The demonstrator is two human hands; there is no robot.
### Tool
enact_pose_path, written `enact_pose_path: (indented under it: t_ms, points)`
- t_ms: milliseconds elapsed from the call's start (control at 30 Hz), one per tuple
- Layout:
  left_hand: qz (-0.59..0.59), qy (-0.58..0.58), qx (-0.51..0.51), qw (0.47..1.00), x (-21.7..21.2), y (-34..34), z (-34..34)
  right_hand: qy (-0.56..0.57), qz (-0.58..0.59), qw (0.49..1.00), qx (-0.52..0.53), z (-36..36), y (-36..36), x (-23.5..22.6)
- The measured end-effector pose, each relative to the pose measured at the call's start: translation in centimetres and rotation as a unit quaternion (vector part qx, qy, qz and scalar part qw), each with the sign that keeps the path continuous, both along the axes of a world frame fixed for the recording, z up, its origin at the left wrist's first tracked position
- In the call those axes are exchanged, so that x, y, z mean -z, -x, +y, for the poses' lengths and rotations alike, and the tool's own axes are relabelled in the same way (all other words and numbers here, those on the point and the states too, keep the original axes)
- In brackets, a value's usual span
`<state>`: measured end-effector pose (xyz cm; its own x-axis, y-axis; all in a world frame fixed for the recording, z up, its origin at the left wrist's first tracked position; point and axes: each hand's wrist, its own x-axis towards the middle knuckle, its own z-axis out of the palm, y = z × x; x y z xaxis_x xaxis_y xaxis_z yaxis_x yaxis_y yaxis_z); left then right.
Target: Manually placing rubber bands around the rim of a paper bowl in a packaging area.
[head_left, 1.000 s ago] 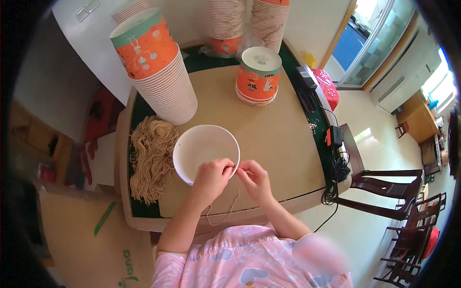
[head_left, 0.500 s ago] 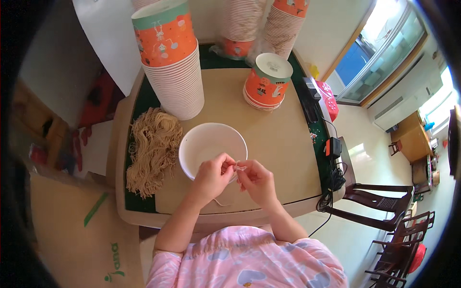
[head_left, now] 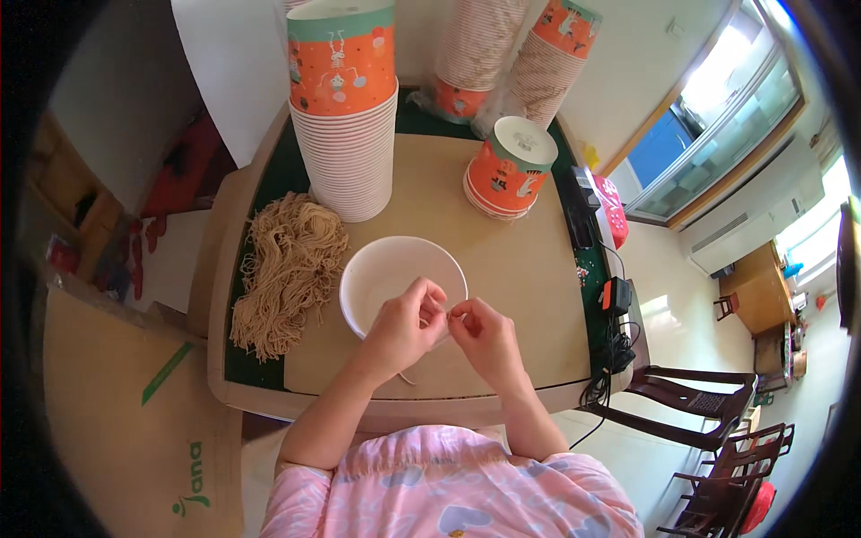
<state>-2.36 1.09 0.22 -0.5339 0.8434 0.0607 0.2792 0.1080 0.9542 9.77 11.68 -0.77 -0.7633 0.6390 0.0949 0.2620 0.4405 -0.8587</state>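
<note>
Over the near right rim of a white bowl [head_left: 381,264], my left hand [head_left: 405,327] and my right hand [head_left: 486,339] meet almost fingertip to fingertip. Both are closed in a pinch. A thin pale string [head_left: 406,378] trails out below my left hand onto the table; the part at the fingertips is mostly hidden. The bowl stands upright, with nothing seen in the visible part of its inside. Left of it lies a thick bundle of beige strings [head_left: 291,273].
Behind the bundle rises a tall stack of paper tubs [head_left: 352,170], orange and green on top. A short upside-down stack [head_left: 509,170] stands at the back right, with bagged stacks [head_left: 480,54] behind. Cables and a black adapter [head_left: 615,296] line the right edge; a dark chair [head_left: 691,399] stands beyond.
The pale loop that showed between my fingertips is now mostly hidden. My left fingers have curled higher, and my hands stay close together. The whole view has shifted slightly.
</note>
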Motion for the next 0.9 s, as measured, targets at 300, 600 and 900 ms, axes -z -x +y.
enact_pose_path:
  t_ms: [300, 600, 900]
  points:
    - [-0.054, -0.027, 0.026, 0.998, 1.4, -0.4, 1.1, 0.099, 0.091, 0.991, 0.008, 0.6, -0.3, 1.0]
    - [-0.227, -0.079, 0.002, 0.971, 2.2, 1.0, 1.5, 0.125, 0.116, 0.985, 0.0, 1.2, -0.5, 1.5]
    - [-0.343, -0.026, 0.079, 0.936, 1.4, 0.4, 1.3, 0.297, 0.177, 0.938, 0.005, 1.6, -0.2, 1.8]
